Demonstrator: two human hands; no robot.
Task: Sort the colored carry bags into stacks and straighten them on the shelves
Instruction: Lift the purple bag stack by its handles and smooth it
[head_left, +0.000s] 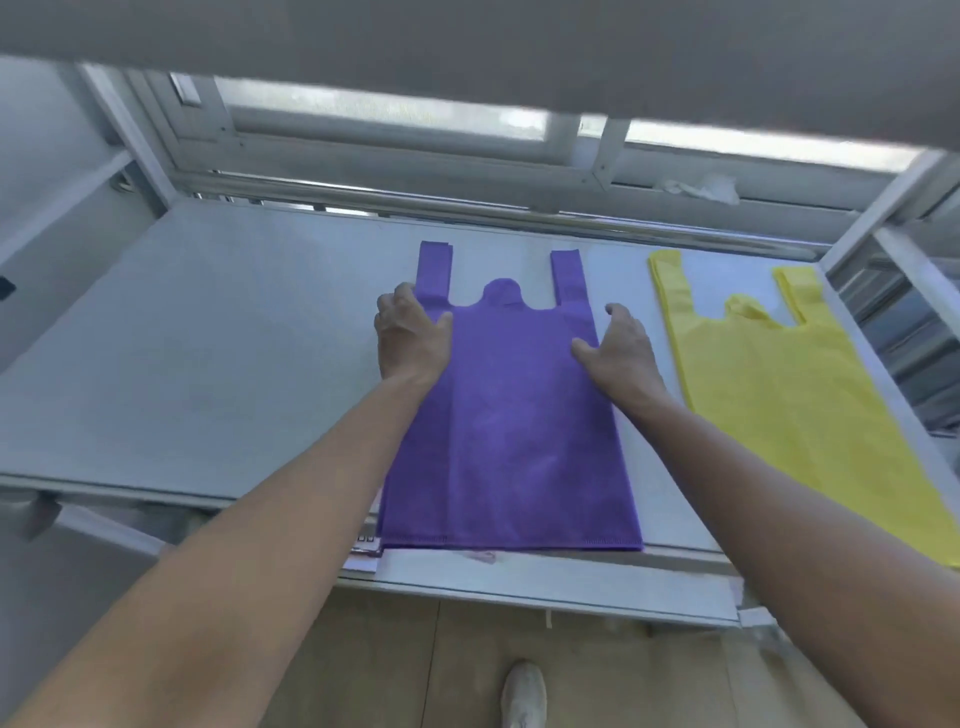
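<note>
A purple carry bag (511, 426) lies flat on the white shelf (208, 353), handles pointing away from me, its bottom hem at the shelf's front edge. My left hand (410, 332) rests on the bag's upper left edge by the left handle, fingers curled over the side. My right hand (618, 348) rests on the upper right edge, fingers spread and bent. To the right lies a yellow carry bag (789, 395), flat, handles also pointing away, slightly angled, its lower corner hanging past the shelf front.
Metal uprights stand at the shelf's back left (124, 135) and right (883, 208). A shelf board (467, 47) hangs overhead. A window lies behind. A paper label (366, 545) peeks out under the purple bag. My shoe (524, 696) is on the tiled floor below.
</note>
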